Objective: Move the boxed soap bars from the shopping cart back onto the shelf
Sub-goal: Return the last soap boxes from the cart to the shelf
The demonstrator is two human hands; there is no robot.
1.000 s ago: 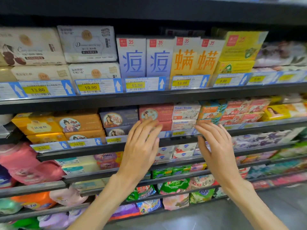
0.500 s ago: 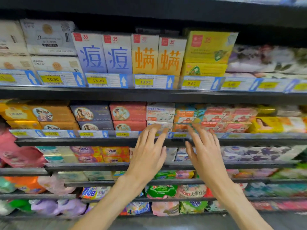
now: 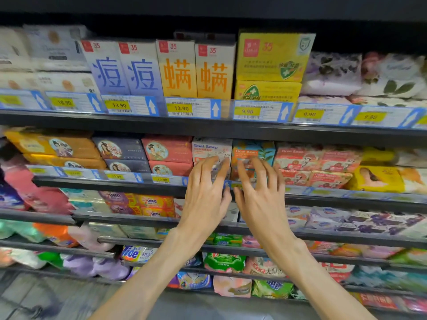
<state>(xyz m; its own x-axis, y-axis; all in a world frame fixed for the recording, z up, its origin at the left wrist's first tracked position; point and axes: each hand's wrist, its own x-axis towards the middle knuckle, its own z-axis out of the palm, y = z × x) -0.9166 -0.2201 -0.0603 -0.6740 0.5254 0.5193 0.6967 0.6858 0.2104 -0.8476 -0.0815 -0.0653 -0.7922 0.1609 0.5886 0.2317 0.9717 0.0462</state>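
Boxed soap bars fill the second shelf [image 3: 111, 183]. A white Goat Soap box [image 3: 210, 147] and an orange-and-teal Goat Soap box [image 3: 253, 151] sit side by side at the middle. My left hand [image 3: 205, 195] reaches up in front of the white box, fingers spread, fingertips at its lower front. My right hand [image 3: 260, 197] is beside it with fingers apart, fingertips at the orange box. Neither hand holds anything. No shopping cart is in view.
Red Goat Soap boxes [image 3: 316, 158] lie to the right, red [image 3: 167, 150] and dark portrait boxes [image 3: 120, 148] to the left. Tall blue [image 3: 124, 70] and orange boxes [image 3: 196, 70] stand on the shelf above. Detergent bags fill lower shelves.
Both hands have moved up and closer together, from the shelf's price rail to the fronts of the Goat Soap boxes. The view has shifted right.
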